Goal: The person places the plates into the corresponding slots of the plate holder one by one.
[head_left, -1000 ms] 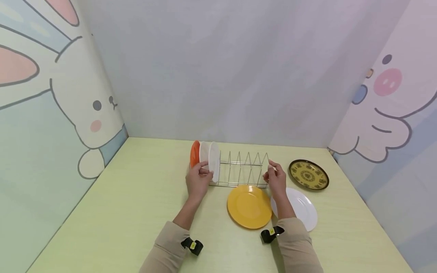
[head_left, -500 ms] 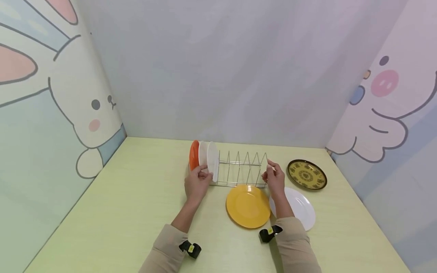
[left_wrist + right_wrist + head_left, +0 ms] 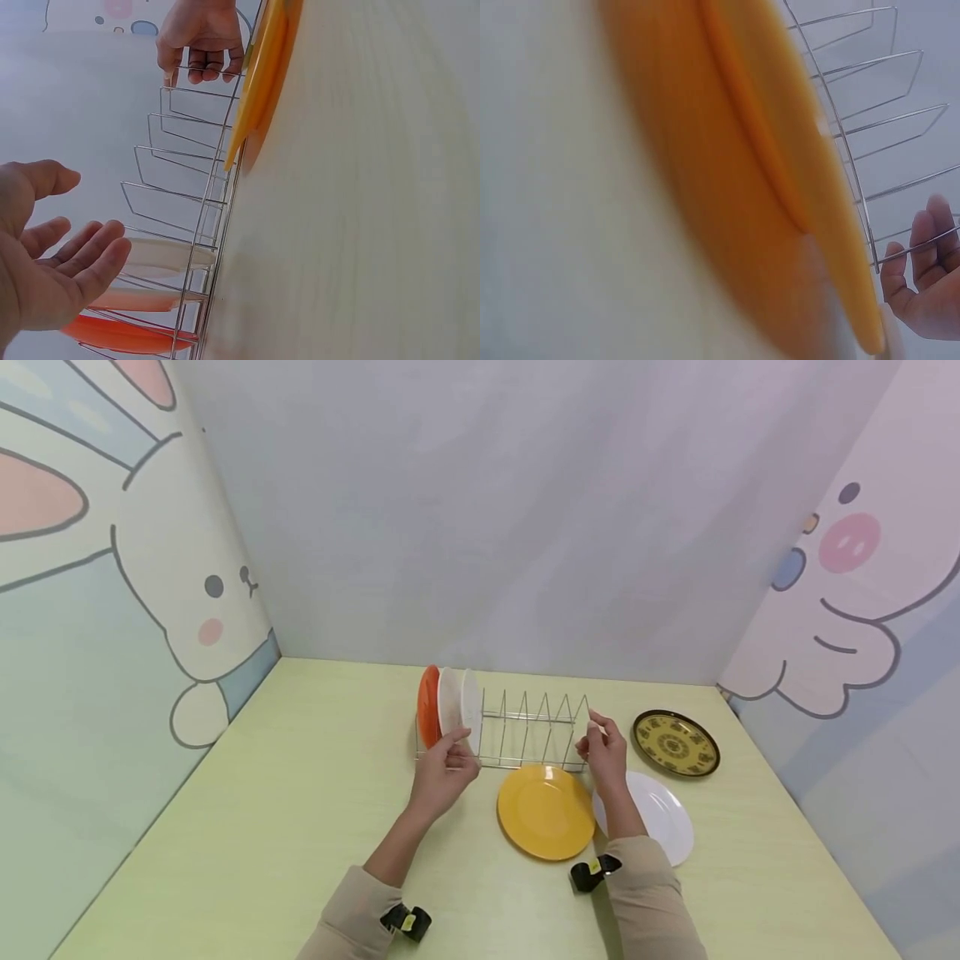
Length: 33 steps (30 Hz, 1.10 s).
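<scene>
Fingers [image 3: 105, 268] abv lt-grn tbl [image 3: 262, 827]; gry wall [image 3: 480, 527].

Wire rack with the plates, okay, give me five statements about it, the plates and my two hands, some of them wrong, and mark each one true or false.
1. An orange plate and two white plates stand in the wire rack. True.
2. The yellow plate stands in the wire rack. False: the yellow plate lies on the table in front of it.
3. The right hand holds the end of the wire rack. True.
4. The left hand grips the orange plate. False: the left hand's thumb and fingers are parted and hold no plate.
5. In the head view, the patterned plate lies to the right of the wire rack. True.
</scene>
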Each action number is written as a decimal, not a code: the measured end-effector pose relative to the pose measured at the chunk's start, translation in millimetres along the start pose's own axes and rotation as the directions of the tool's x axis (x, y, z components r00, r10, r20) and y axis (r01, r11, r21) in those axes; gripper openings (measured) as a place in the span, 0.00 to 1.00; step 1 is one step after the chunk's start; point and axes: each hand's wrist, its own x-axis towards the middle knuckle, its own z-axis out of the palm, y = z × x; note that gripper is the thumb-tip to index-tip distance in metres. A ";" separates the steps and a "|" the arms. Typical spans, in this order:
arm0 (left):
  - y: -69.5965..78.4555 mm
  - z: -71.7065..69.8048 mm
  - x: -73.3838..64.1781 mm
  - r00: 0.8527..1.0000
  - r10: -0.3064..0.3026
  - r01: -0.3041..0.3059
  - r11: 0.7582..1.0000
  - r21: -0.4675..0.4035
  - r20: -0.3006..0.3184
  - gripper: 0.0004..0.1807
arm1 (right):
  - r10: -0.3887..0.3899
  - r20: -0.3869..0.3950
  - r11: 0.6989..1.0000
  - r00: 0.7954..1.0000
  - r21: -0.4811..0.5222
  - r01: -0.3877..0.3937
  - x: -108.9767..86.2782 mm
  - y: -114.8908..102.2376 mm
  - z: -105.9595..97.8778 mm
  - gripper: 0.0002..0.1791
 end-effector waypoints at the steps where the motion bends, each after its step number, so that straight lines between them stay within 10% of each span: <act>1: 0.5 -0.1 -0.8 1.000 -0.016 0.016 1.000 -0.010 0.021 0.26 | 0.000 0.001 1.000 1.000 -0.005 0.000 -0.1 0.2 0.0 0.18; 10: -1.4 2.7 -2.0 0.965 -0.120 0.113 0.993 0.040 0.234 0.31 | 0.007 -0.001 1.000 1.000 -0.012 -0.007 0.2 1.4 -0.7 0.18; 23: -12.6 13.6 7.9 0.824 -0.324 0.325 0.942 0.080 0.465 0.36 | 0.002 -0.005 1.000 1.000 0.008 -0.002 0.1 0.9 -0.5 0.17; 33: -16.3 27.1 17.5 0.803 -0.365 0.341 0.930 0.138 0.472 0.34 | -0.005 -0.002 1.000 1.000 -0.009 0.005 -1.0 -1.0 0.3 0.18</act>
